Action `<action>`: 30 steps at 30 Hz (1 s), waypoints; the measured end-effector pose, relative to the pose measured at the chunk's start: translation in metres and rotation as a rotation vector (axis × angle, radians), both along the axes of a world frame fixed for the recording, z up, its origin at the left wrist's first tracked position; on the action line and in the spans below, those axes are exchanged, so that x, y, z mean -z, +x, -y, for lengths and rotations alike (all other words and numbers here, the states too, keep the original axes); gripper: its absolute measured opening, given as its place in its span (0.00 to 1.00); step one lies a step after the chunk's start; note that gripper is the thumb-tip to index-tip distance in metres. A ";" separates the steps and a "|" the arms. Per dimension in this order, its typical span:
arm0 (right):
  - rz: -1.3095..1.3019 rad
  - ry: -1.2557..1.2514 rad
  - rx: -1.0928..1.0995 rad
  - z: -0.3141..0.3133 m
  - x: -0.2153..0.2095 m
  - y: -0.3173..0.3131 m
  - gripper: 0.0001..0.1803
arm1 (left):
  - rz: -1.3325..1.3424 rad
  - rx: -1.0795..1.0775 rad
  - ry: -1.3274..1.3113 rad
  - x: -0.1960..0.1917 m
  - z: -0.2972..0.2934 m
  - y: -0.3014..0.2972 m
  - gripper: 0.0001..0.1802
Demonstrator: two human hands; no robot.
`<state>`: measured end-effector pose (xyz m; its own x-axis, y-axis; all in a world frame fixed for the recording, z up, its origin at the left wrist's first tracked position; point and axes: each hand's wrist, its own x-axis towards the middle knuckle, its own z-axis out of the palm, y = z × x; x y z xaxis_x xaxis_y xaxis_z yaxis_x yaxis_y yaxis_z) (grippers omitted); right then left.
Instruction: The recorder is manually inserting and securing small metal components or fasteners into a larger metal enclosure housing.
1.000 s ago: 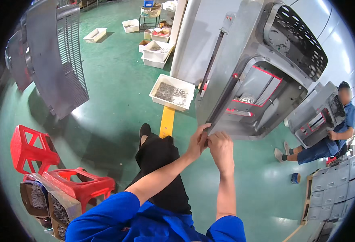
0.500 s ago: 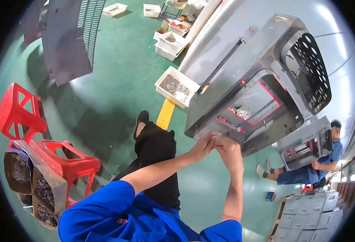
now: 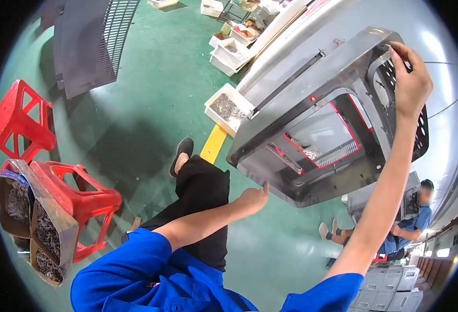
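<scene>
A large grey metal housing (image 3: 312, 93) with red-edged openings stands tilted in front of me at the right. My right hand (image 3: 414, 86) is raised to its far upper corner, above the perforated black panel (image 3: 422, 127). Thumb and fingertips pinch together at the rim there; anything small between them cannot be made out. My left hand (image 3: 252, 202) is beside the housing's near lower edge, index finger pointing up and the other fingers curled in. What the curled fingers hold, if anything, is hidden.
White bins of small metal parts (image 3: 229, 106) stand on the green floor beyond the housing. Red stools (image 3: 78, 192) and a box of small parts (image 3: 47, 229) are at my left. A person (image 3: 408, 223) works with a similar housing at the right, above stacked grey boxes (image 3: 387, 286).
My hands were together at the housing's lower edge and have parted. The right has reached up to the far upper corner; the left stays low, slightly lower. The view has shifted a little.
</scene>
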<state>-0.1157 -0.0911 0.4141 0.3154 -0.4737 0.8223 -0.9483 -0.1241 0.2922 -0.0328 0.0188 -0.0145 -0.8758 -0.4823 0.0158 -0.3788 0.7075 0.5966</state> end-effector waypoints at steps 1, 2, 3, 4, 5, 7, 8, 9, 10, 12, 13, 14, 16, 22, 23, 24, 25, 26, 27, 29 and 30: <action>-0.093 0.003 0.107 -0.005 -0.013 -0.006 0.07 | -0.020 0.036 0.005 -0.004 -0.010 -0.007 0.42; -0.167 0.008 0.177 -0.001 -0.018 -0.009 0.06 | -0.017 0.025 0.009 -0.003 -0.011 -0.008 0.42; -0.242 0.013 0.248 0.002 -0.023 -0.010 0.06 | -0.015 0.016 0.012 -0.002 -0.010 -0.009 0.42; -0.317 0.018 0.318 0.006 -0.024 -0.010 0.06 | -0.010 0.018 -0.003 -0.002 -0.008 -0.007 0.42; -0.339 0.020 0.319 0.010 -0.024 -0.010 0.06 | -0.005 0.023 -0.017 -0.002 -0.006 -0.005 0.42; -0.387 0.023 0.328 0.016 -0.025 -0.010 0.06 | -0.002 0.019 -0.037 0.000 -0.003 -0.004 0.42; -0.411 0.023 0.336 0.019 -0.025 -0.011 0.06 | -0.004 0.009 -0.043 0.002 -0.002 -0.005 0.42; -0.353 0.045 0.330 0.022 -0.023 -0.011 0.06 | -0.005 0.000 -0.049 0.003 -0.002 -0.005 0.42; -0.380 0.027 0.336 0.024 -0.022 -0.013 0.06 | -0.011 0.001 -0.045 0.001 -0.002 -0.005 0.42; -0.435 -0.008 0.352 0.025 -0.021 -0.019 0.06 | -0.022 0.005 -0.037 -0.002 -0.004 -0.005 0.41; -0.476 -0.013 0.380 0.023 -0.022 -0.016 0.06 | -0.012 0.010 -0.038 -0.002 -0.004 -0.006 0.41; -0.515 -0.025 0.382 0.024 -0.020 -0.015 0.06 | -0.002 0.017 -0.040 -0.001 -0.004 -0.008 0.41; -0.595 -0.048 0.400 0.028 -0.018 -0.017 0.07 | 0.025 0.022 -0.013 -0.003 -0.005 -0.010 0.41; -0.344 -0.257 0.278 0.008 0.025 0.025 0.09 | -0.361 -0.105 0.232 0.015 0.008 -0.017 0.27; -0.215 -0.142 0.074 -0.003 0.042 0.023 0.11 | -0.600 -0.125 0.326 0.013 0.012 -0.019 0.24; -0.095 -0.009 -0.051 -0.018 0.070 0.030 0.11 | -0.844 -0.144 0.424 0.010 0.016 -0.022 0.21; 0.081 0.226 -0.044 -0.035 0.102 0.044 0.09 | -0.900 -0.141 0.844 0.005 0.022 -0.018 0.19; 0.004 0.287 -0.002 -0.048 0.137 0.043 0.08 | -0.940 -0.174 1.044 -0.007 0.027 -0.009 0.18; 0.002 0.462 0.146 -0.057 0.179 0.032 0.07 | -0.975 -0.210 1.244 -0.020 0.032 0.002 0.18; 0.170 0.729 0.290 -0.089 0.237 0.018 0.05 | -1.026 -0.228 1.508 -0.027 0.029 0.006 0.19; 0.148 0.822 0.418 -0.102 0.259 0.012 0.05 | -1.054 -0.226 1.558 -0.023 0.028 0.004 0.20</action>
<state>-0.1035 0.0106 0.1548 -0.0937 -0.9760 0.1965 -0.9831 0.1219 0.1366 -0.0284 -0.0092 0.0084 -0.7280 -0.6816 -0.0738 0.5216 -0.6205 0.5855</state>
